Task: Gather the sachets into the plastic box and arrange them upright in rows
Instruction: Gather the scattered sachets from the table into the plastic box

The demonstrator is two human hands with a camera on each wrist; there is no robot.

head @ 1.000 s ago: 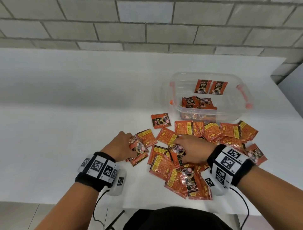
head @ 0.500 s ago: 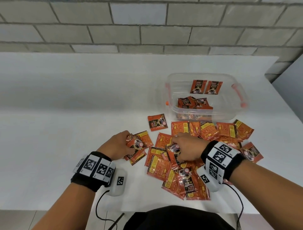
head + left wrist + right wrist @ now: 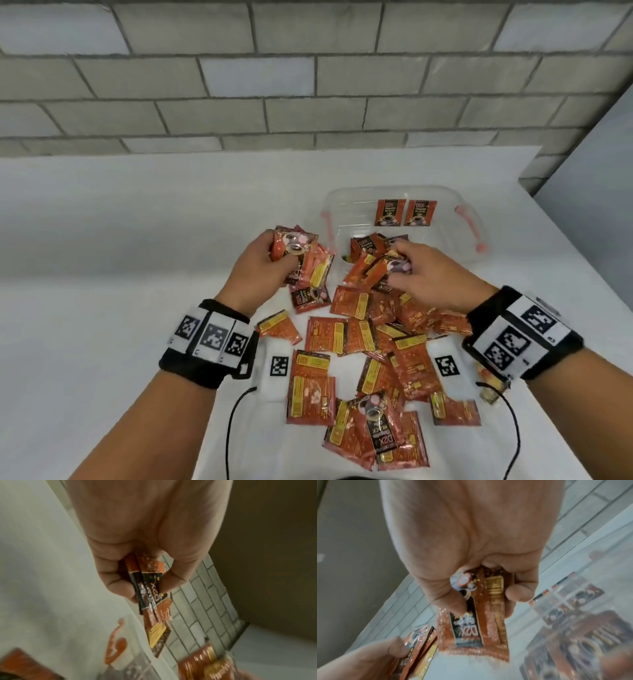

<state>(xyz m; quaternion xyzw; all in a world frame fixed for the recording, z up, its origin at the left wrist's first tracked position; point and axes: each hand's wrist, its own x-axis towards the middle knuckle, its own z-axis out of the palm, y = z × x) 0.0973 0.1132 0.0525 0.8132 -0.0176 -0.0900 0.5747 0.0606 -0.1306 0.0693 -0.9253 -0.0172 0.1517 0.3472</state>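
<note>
With a bunch of sachets [image 3: 301,263] gripped in my left hand [image 3: 260,270] and more in my right hand [image 3: 431,274], both near the box [image 3: 445,236], I should square each bunch before standing it upright inside

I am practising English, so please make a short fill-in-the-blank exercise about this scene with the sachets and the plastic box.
1. The left hand grips a bunch of ____.
2. Two sachets stand upright against the ____ wall of the plastic box.
3. The handles of the box are ____ in colour.
4. Most loose sachets lie on the white ____.

Missing words: sachets; far; orange; table
</note>
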